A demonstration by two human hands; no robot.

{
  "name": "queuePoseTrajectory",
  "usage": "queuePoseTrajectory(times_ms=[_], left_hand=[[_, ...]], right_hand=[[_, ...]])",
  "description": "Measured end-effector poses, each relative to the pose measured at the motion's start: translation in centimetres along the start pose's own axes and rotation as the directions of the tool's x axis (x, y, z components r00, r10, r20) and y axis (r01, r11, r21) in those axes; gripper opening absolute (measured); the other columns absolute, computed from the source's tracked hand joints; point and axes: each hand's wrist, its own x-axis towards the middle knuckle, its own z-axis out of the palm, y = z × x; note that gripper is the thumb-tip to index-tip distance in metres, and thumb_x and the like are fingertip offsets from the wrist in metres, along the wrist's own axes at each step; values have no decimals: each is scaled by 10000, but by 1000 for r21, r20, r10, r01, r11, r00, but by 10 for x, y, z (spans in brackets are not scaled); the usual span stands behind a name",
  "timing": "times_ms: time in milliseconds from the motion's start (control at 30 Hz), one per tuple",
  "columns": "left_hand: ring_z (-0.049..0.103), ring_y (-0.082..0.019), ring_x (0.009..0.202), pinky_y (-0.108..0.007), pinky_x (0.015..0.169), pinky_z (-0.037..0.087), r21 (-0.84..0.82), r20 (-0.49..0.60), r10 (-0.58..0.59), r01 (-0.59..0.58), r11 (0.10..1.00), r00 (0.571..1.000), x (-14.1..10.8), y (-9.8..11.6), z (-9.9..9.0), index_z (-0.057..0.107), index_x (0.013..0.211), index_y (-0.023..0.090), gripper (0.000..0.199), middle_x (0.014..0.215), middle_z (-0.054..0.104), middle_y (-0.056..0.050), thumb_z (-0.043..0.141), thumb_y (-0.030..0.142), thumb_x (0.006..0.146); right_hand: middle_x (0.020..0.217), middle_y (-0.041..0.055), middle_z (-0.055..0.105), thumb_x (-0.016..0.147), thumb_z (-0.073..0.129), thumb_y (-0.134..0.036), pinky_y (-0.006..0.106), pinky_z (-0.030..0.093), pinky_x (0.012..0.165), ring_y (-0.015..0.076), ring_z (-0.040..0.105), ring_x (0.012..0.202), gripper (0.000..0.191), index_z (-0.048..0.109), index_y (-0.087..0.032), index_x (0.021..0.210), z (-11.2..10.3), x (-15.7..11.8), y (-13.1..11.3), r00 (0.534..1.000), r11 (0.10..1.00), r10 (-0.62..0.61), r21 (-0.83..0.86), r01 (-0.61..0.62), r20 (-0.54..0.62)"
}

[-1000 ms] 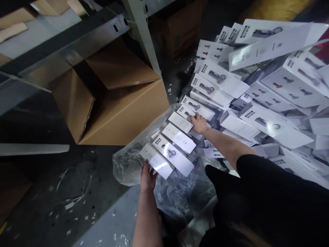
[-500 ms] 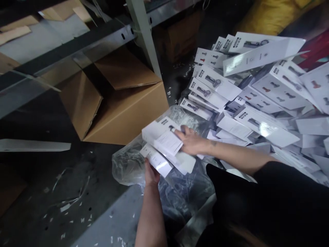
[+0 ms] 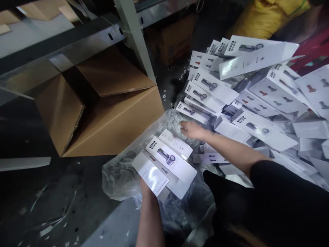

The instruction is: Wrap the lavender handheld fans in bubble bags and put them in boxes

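From below and to the left, my left hand grips several white printed boxes; its fingers are mostly hidden beneath them. The middle box shows a handheld device with a round head, and the boxes have flat flaps sticking out at their ends. My right hand is off these boxes, above crumpled clear plastic. Its fingers look loosely bent and apart, somewhat blurred, with nothing visible in them. Just beyond it begins a large heap of similar white boxes.
A brown carton with raised flaps stands at left, beside a metal rack post. Paper scraps and strips litter the dark floor. A yellow sack lies at the back right, and another carton sits under the rack.
My right hand has come off the held boxes and moved up towards the heap. The held boxes have turned and spread, showing the device picture. The view has shifted slightly.
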Motion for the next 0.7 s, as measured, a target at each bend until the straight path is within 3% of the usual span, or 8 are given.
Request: queuePoseTrajectory(times_ms=[67,133,200,267,367,500,633,700], left_hand=[[627,-140,610,-270,654,513,-58,-34,-16,14,998,999,0,2,5,614,752,205,330,653,649,67,758,421,547],[649,-167,662,-299,683,526,-125,-14,-48,46,991,999,-3,7,12,638,783,209,420,698,667,38,690,587,608],[670,-213,777,-333,743,532,-204,77,-90,104,973,993,-7,15,18,673,859,206,593,791,693,-13,552,749,653],[662,-258,914,-358,811,525,-270,187,-113,162,949,976,-10,24,21,688,944,201,699,879,704,-56,483,805,658],[634,-278,1017,-377,869,506,-286,259,-125,199,937,958,-8,31,20,683,1007,205,672,906,708,-69,522,765,673],[625,-273,1037,-378,903,485,-287,255,-137,210,935,957,-1,29,12,662,1064,200,649,923,710,-69,559,720,690],[641,-269,974,-377,890,485,-368,303,13,104,924,953,1,20,3,624,1137,211,741,1018,697,-67,569,758,641],[639,-276,962,-379,875,485,-381,320,28,102,919,947,2,16,1,629,1124,201,769,1003,695,-68,543,786,632]], right_hand=[[1389,227,400,850,544,-277,431,351,984,340,400,1237,585,367,-100,1379,0,36,26,934,945,267,-125,-302,-238],[1453,227,292,813,590,-257,463,339,967,357,333,1267,689,293,-118,1419,5,65,50,843,850,442,-157,-503,-307],[1435,211,308,815,584,-265,456,350,928,341,354,1229,717,248,-157,1439,14,80,68,799,798,513,-169,-578,-314],[1361,218,381,796,600,-281,439,351,901,328,380,1175,749,238,-150,1439,23,85,78,785,780,507,-197,-593,-356],[1266,232,444,727,657,-342,449,336,908,335,381,1140,791,299,-99,1389,24,79,75,788,776,457,-248,-579,-413],[1244,227,469,738,635,-442,468,391,873,369,441,1119,836,251,-134,1414,-10,43,53,840,842,404,-212,-496,-362],[1188,150,547,819,535,-551,440,457,861,309,560,1013,793,187,-230,1455,-47,-21,31,963,972,227,99,-214,-144],[1208,112,551,841,520,-544,399,478,884,259,572,1022,727,241,-240,1440,-45,-48,23,1000,934,24,358,-20,-8]])
